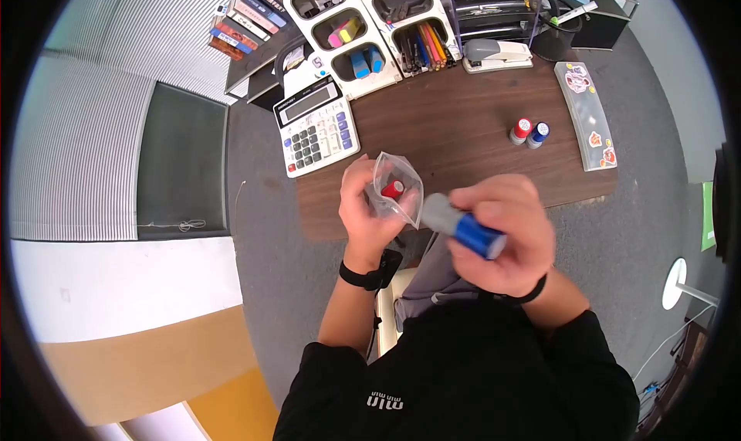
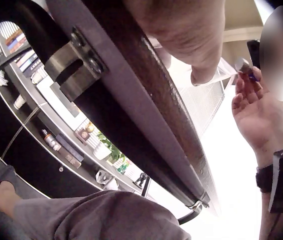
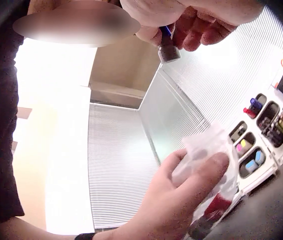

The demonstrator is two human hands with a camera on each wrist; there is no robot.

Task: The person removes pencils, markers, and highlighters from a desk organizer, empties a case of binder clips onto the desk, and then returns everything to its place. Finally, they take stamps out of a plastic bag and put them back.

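Left hand (image 1: 358, 209): curled round clear plastic bag (image 1: 409, 171), mouth spread; red cylinder (image 1: 394, 189) inside.
Right hand (image 1: 519, 236): grips blue-and-grey cylinder (image 1: 465, 226), grey end near bag rim.
Brown wooden counter (image 1: 455, 132): small red-topped cylinder (image 1: 522, 130), blue-topped cylinder (image 1: 538, 135) upright.
Risk: slack left grip might fold rim, snagging cylinder.
Right-wrist view: red cylinder's dark lower end; head view hides it.

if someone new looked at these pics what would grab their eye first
Most likely the blue-and-grey bottle, slightly blurred in the right hand at the front of the desk. Just left of it, the left hand holds an open clear bag with a red item inside. Next might come the big white calculator on the desk's left side.
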